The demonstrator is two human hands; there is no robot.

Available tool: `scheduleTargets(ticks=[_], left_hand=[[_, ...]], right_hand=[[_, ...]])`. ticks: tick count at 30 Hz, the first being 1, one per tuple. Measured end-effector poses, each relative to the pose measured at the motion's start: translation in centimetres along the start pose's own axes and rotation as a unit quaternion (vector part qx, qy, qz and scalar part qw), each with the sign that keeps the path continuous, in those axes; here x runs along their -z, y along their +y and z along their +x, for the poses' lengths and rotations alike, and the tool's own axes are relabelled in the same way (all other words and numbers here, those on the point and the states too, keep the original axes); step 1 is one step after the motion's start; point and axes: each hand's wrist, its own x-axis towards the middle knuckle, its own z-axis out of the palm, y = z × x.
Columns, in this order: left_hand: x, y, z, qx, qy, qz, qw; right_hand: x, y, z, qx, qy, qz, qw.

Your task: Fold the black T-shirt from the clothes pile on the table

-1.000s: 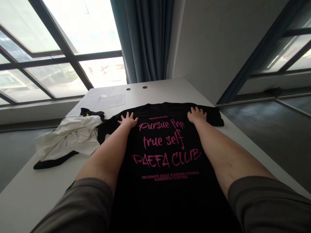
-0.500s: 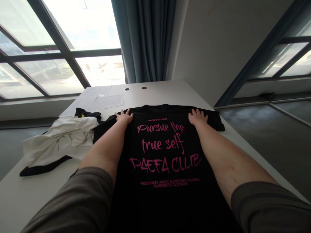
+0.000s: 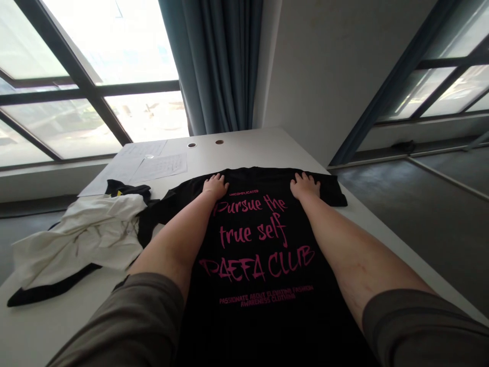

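Office-like room: white desk (image 3: 263,145) with cable holes (image 3: 219,142), paper sheets (image 3: 162,165), large window (image 3: 141,112).

Blk tee (image 3: 267,321) at 6 o'clock w/ pink lettering (image 3: 260,270); off-white garment (image 3: 82,229) w/ blk edge ~9; blue-grey curtain (image 3: 214,66) ~11; white tbl (image 3: 248,148); dk grey sleeves (image 3: 130,316) 4 & 8.

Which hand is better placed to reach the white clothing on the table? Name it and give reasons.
Left, most likely. The left hand rests on the black shirt, on the side nearer the white clothing; the right hand lies near the opposite shoulder, farther away.
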Motion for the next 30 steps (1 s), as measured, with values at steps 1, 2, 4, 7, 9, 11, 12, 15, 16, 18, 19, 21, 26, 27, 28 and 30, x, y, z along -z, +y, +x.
scheduleTargets(ticks=[1, 2, 4, 7, 9, 11, 12, 15, 16, 18, 19, 21, 26, 27, 28, 30], left_hand=[[-0.3, 0.5, 0.5, 0.019, -0.013, -0.009, 1.000], [-0.5, 0.8, 1.0, 0.041, -0.025, -0.017, 0.999], [-0.7, 1.1, 1.7, 0.077, -0.049, -0.030, 0.995], [-0.7, 1.1, 2.1, 0.098, -0.058, -0.031, 0.993], [-0.7, 1.1, 2.0, 0.100, -0.050, -0.029, 0.993], [-0.6, 1.2, 1.7, 0.098, -0.045, -0.026, 0.994], [-0.6, 1.2, 1.6, 0.098, -0.044, -0.026, 0.994], [-0.7, 1.4, 1.2, 0.091, -0.021, -0.025, 0.995], [-0.7, 1.4, 1.0, 0.086, -0.008, -0.025, 0.996], [-0.8, 1.4, 0.9, 0.074, 0.017, -0.025, 0.997], [-0.8, 1.4, 0.8, 0.071, 0.023, -0.026, 0.997], [-0.9, 1.4, 0.8, 0.072, 0.021, -0.027, 0.997], [-1.2, 1.3, 1.0, 0.065, 0.020, -0.026, 0.997], [-1.3, 1.2, 1.0, 0.050, 0.032, -0.026, 0.998], [-1.4, 1.2, 1.0, 0.036, 0.044, -0.026, 0.998], [-1.5, 1.2, 1.0, 0.019, 0.057, -0.026, 0.998]], right_hand=[[0.0, 0.0, -0.1, 0.001, 0.002, 0.000, 1.000], [0.0, 0.0, -0.1, 0.002, 0.003, -0.001, 1.000], [-0.1, -0.1, -0.2, 0.002, 0.004, 0.000, 1.000], [-0.2, 0.1, -0.3, 0.003, 0.011, 0.003, 1.000], [0.0, 0.3, -0.3, 0.004, 0.014, 0.005, 1.000], [0.3, 0.1, -0.3, 0.003, 0.024, 0.000, 1.000], [0.5, -0.3, -0.3, 0.009, 0.036, -0.005, 0.999], [1.0, -3.7, -0.4, 0.105, 0.080, -0.005, 0.991], [1.0, -5.5, -0.4, 0.166, 0.080, 0.005, 0.983], [0.9, -9.7, -0.7, 0.309, 0.031, 0.026, 0.950], [0.7, -11.8, -0.9, 0.361, 0.001, 0.033, 0.932], [0.3, -15.5, -1.3, 0.401, -0.067, 0.032, 0.913], [-0.5, -20.1, -1.4, 0.280, -0.160, -0.002, 0.947], [-0.6, -20.3, -1.2, 0.258, -0.162, -0.001, 0.953], [-0.6, -20.4, -1.0, 0.244, -0.160, 0.002, 0.957], [-0.7, -20.5, -0.4, 0.237, -0.151, 0.005, 0.960]])
